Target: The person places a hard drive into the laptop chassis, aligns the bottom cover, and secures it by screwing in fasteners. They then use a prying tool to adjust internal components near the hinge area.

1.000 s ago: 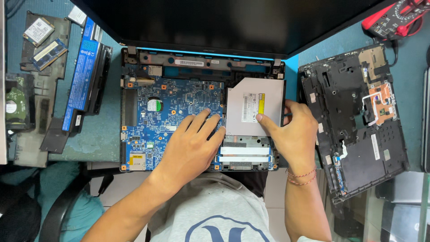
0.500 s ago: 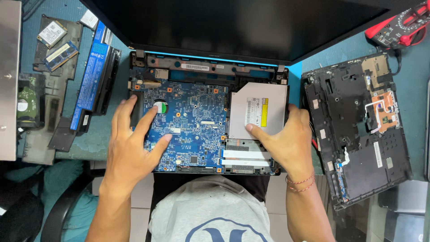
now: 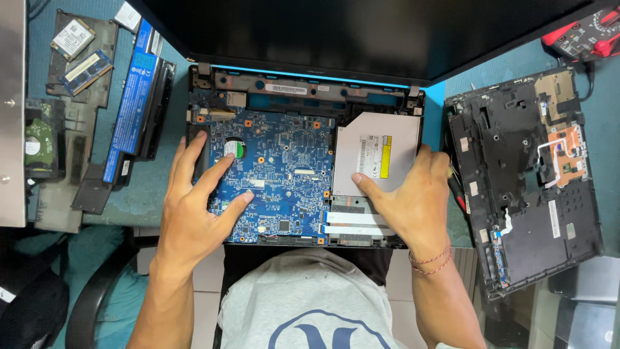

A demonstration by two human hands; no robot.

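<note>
An opened laptop base point(image 3: 303, 87) lies in front of me with its blue motherboard point(image 3: 284, 174) bare. My left hand point(image 3: 194, 207) rests flat on the board's left part, fingers spread, the index tip by the round coin cell point(image 3: 234, 148). To the right sits the silver optical drive point(image 3: 378, 152) in its bay. My right hand point(image 3: 407, 194) grips that drive at its front right corner, thumb on top and fingers round its right edge. The dark screen point(image 3: 361, 32) stands open behind the base.
The removed black palmrest cover point(image 3: 526, 181) lies upside down at the right. A long battery point(image 3: 135, 97), memory sticks point(image 3: 81, 64), a hard drive point(image 3: 39, 139) and small cover plates lie at the left. A red multimeter point(image 3: 584, 35) sits at the far right corner.
My left hand has moved from beside the optical drive across to the left part of the motherboard and spread out. My right hand has stayed on the drive.
</note>
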